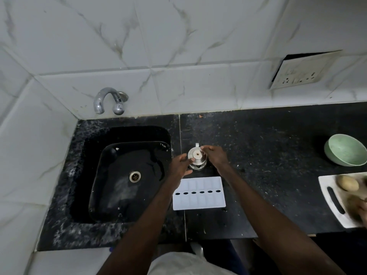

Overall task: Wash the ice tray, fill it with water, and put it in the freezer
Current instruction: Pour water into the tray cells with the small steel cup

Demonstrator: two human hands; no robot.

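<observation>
- Now the ice tray (199, 193) lies flat on the bench (278, 147), touched by neither hand, just at 6 o'clock of the pump bottle (197, 158). An arm drawn back carelessly could sweep it off the near edge.
- Both hands are at that bottle. The left hand (179, 165) has its fingers curled against the 9 o'clock side, and the right hand (215, 156) curves round the 3 o'clock side.
- Pressed off-centre, the narrow bottle could tip, or squirt soap onto the bench instead of a palm.
- Soapy fingers would likely make the thin tray slippery on the carry to the sink (95, 185) at its 9 o'clock.
- Soap left in the cups after rinsing under the tap (103, 100), at 11 o'clock, would end up in the ice.
</observation>
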